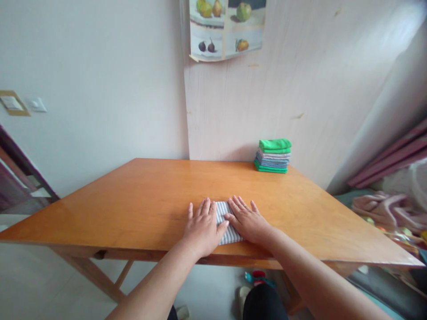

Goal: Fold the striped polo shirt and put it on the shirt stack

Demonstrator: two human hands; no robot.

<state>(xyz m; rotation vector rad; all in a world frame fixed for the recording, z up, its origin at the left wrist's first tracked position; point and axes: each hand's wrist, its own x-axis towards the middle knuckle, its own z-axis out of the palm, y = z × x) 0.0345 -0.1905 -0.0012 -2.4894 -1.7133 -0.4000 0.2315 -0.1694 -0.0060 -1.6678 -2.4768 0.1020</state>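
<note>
A grey-and-white striped cloth (230, 238), folded into a small rectangle, lies flat near the front edge of the wooden table (160, 186). My left hand (205, 229) rests flat over its left side, fingers stretched out and pointing away from me. On its right side lies my right hand (248, 222), also flat with the fingers extended. Both thumbs reach in over the striped fabric. The cloth's left and right edges are partly hidden under my hands.
At the back right of the table stands a stack of folded cloths (272, 156) in green, pink and blue-grey, close to the wall. A fruit picture sheet (227, 29) hangs above. Pink bedding (383, 211) and other items lie beyond the table's right edge.
</note>
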